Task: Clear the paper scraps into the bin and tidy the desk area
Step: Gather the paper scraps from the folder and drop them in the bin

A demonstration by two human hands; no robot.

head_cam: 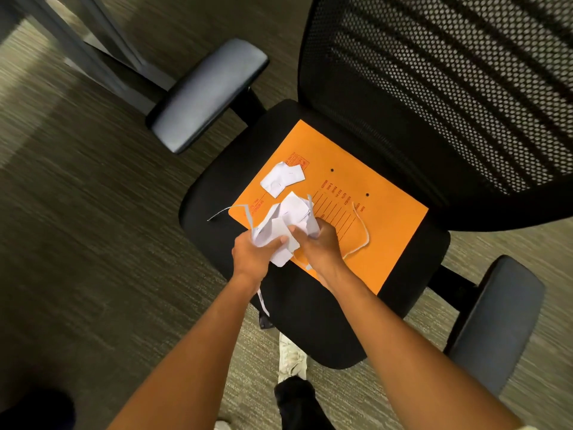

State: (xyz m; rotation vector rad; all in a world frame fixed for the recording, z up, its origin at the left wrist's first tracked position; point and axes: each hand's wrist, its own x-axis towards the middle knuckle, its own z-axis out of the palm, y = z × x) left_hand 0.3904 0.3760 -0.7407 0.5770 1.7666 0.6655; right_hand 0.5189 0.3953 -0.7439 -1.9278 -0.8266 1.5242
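Hands [288,246] around scraps [283,226], folder [387,231] print illegible

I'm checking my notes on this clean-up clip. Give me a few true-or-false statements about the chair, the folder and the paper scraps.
1. Both hands, left hand and right hand, hold a bunch of paper scraps. True.
2. The orange folder lies on the floor. False: it lies on the chair seat.
3. Some loose scraps remain on the folder. True.
4. A bin stands beside the chair. False: no bin is in view.

Chair backrest [449,88] cut off at edges
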